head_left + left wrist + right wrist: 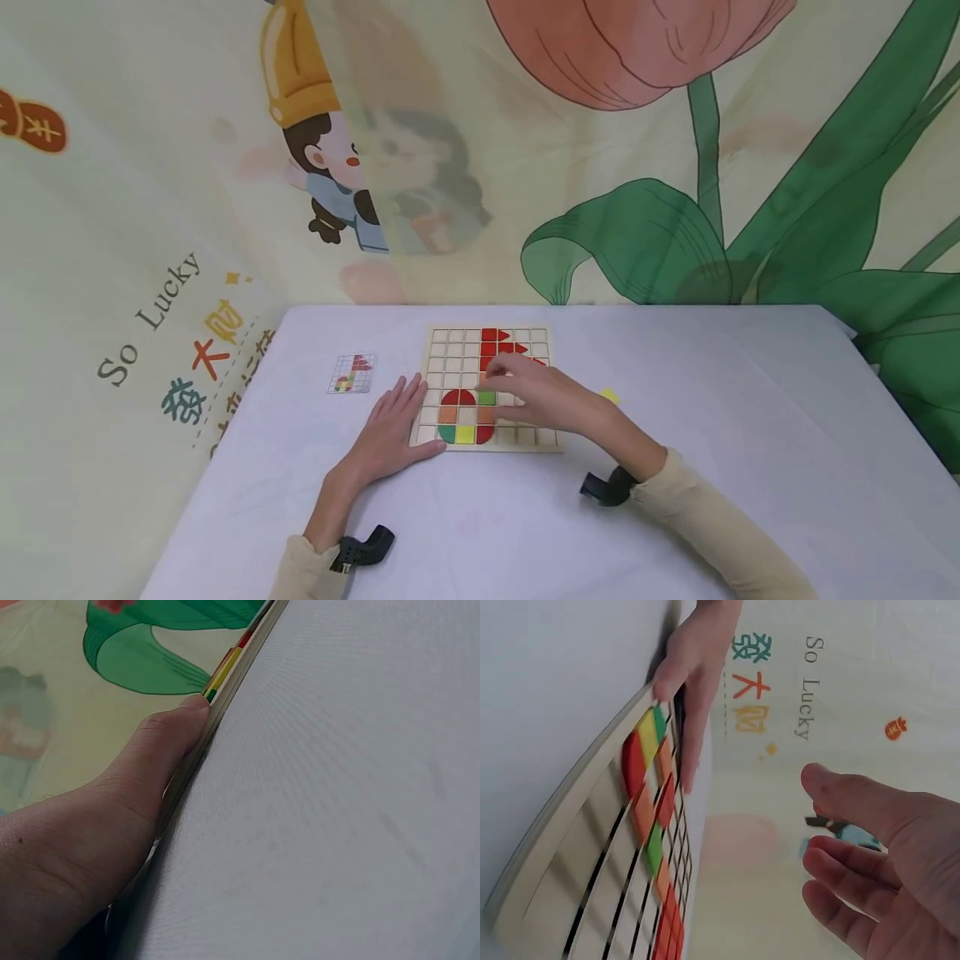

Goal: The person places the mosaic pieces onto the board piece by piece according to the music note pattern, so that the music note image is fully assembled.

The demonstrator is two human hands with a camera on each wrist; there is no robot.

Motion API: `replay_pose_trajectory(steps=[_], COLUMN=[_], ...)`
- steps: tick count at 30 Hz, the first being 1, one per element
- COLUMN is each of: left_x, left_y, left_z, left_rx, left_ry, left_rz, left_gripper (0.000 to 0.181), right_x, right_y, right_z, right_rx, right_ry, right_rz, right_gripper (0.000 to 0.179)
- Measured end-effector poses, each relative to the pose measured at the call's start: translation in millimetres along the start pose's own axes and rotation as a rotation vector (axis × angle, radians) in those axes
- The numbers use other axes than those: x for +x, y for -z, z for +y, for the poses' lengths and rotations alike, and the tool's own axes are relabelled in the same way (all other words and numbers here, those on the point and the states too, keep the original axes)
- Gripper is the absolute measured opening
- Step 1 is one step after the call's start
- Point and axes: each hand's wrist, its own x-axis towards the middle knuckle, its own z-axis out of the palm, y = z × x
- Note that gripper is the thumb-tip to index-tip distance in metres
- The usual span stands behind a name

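A wooden grid board (525, 437) lies on the table with coloured pieces in some cells. My left hand (386, 433) rests at its left side, fingers straight along the edge and thumb at the near corner. In the left wrist view the thumb (154, 742) touches the board's rim. Over the board's middle hovers my right hand (543, 396), fingers loosely bent. The right wrist view shows nothing between its thumb and fingers. Around it are red pieces (489, 335) in the upper rows, a green square (487, 399), a yellow square (465, 434) and orange squares (447, 414).
A small printed card (352, 373) with a coloured grid pattern lies left of the board. Beyond my right wrist a yellow piece (609, 396) shows on the white tabletop (712, 400). A patterned cloth (450, 283) hangs behind the table.
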Motion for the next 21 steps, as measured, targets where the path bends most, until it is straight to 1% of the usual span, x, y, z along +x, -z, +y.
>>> replay_pose_trajectory(steps=[2, 5, 7, 9, 11, 14, 18, 21], left_x=[1.2, 2.0, 1.5, 0.5, -0.3, -0.9, 0.2, 1.6], left_y=[-1.9, -3.1, -2.9, -2.8, -2.7, -3.5, -4.8, -5.1], left_z=[0.8, 0.8, -0.2, -1.5, -2.1, -1.4, 0.2, 0.6], left_rx=[0.005, 0.015, 0.022, 0.023, 0.017, 0.006, 0.002, 0.003], left_ry=[-0.002, 0.003, 0.01, 0.015, 0.015, 0.011, 0.006, 0.004], left_rz=[0.0, 0.008, 0.01, 0.013, 0.018, 0.023, 0.021, 0.023], left_gripper=[0.101, 0.101, 0.102, 0.102, 0.102, 0.102, 0.102, 0.102], right_x=[-22.5, -53.6, -71.0, -83.7, -91.7, -97.0, -101.8, -103.6], right_y=[7.8, 15.4, 17.1, 17.3, 18.0, 20.6, 22.6, 21.3], right_z=[12.4, 37.1, 56.7, 75.6, 91.4, 106.5, 115.7, 118.8], right_rx=[-0.025, -0.047, -0.047, -0.021, 0.014, 0.046, 0.047, 0.04], right_ry=[-0.019, -0.1, -0.158, -0.211, -0.253, -0.304, -0.345, -0.352], right_rz=[0.028, 0.066, 0.084, 0.08, 0.067, 0.04, 0.018, 0.003], right_gripper=[0.042, 0.048, 0.05, 0.052, 0.053, 0.057, 0.062, 0.066])
